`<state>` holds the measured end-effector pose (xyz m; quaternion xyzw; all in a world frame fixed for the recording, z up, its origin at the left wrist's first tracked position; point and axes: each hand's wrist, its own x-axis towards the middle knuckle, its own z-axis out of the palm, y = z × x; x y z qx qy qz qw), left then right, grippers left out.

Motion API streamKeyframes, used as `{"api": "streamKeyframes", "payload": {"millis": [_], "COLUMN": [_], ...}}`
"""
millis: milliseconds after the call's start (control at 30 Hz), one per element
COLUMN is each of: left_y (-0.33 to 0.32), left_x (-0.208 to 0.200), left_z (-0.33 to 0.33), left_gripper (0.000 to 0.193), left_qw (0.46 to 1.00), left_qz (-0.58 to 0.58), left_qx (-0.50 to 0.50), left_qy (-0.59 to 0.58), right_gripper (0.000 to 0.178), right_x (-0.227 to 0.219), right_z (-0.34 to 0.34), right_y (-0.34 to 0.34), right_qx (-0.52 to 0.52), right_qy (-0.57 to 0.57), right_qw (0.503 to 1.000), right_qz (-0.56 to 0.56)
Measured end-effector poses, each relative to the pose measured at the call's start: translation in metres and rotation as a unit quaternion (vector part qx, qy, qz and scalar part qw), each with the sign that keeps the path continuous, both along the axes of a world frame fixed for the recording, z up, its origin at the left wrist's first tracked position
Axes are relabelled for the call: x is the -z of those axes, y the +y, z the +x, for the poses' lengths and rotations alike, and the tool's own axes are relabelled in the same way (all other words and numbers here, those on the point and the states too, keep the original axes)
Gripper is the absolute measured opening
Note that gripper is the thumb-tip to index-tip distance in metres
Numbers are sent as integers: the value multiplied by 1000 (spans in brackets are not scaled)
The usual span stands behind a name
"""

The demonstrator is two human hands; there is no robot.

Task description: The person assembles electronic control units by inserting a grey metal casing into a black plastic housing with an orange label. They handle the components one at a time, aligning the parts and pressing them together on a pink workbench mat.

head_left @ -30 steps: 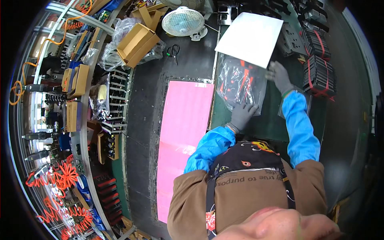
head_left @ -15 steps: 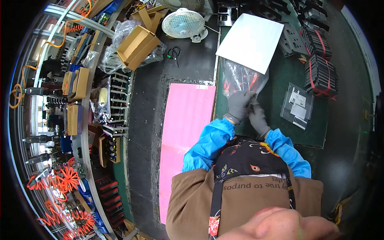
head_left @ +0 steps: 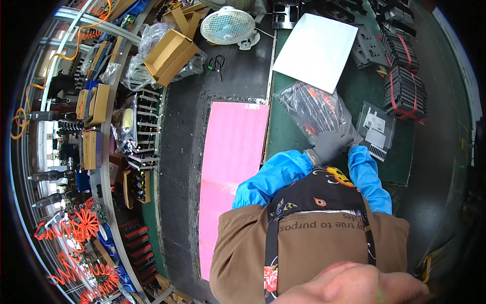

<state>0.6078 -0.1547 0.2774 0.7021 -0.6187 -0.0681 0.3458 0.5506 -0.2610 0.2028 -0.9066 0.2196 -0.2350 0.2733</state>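
A clear plastic bag (head_left: 320, 107) with dark and red contents lies slanted on the green mat, its far end reaching the white sheet (head_left: 316, 50). My left hand (head_left: 331, 146), in a grey glove, is closed on the bag's near end. Beside it, at the same end, my right hand is almost wholly hidden; its blue sleeve (head_left: 368, 175) leads up to the bag's near right corner. The right fingers do not show. Just right of the bag lies a flat clear pouch (head_left: 375, 126) with white labels.
Banded stacks of dark parts (head_left: 405, 93) stand at the right, near a grey metal plate (head_left: 368, 48). A pink sheet (head_left: 233, 152) lies left of the mat. Farther off are black-handled scissors (head_left: 216, 65), a white fan (head_left: 228, 26) and an open cardboard box (head_left: 171, 57).
Both hands have moved right and nearer to me, pulling the bag's near end along. The bag now lies more slanted, with more of it out from the white sheet.
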Motion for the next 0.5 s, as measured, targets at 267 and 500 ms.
{"api": "streamKeyframes", "payload": {"millis": [267,500], "left_y": [50,92], "left_x": [-1,114], "left_z": [16,58], "left_gripper": [41,30], "left_qw": [948,683], "left_qz": [-28,92], "left_qx": [-75,-221], "left_qy": [308,690], "right_gripper": [45,48], "right_x": [1,-3], "right_z": [8,16], "right_y": [-4,-1], "right_qx": [-5,-6], "right_qy": [6,4], "right_qw": [1000,999], "right_qz": [25,44]}}
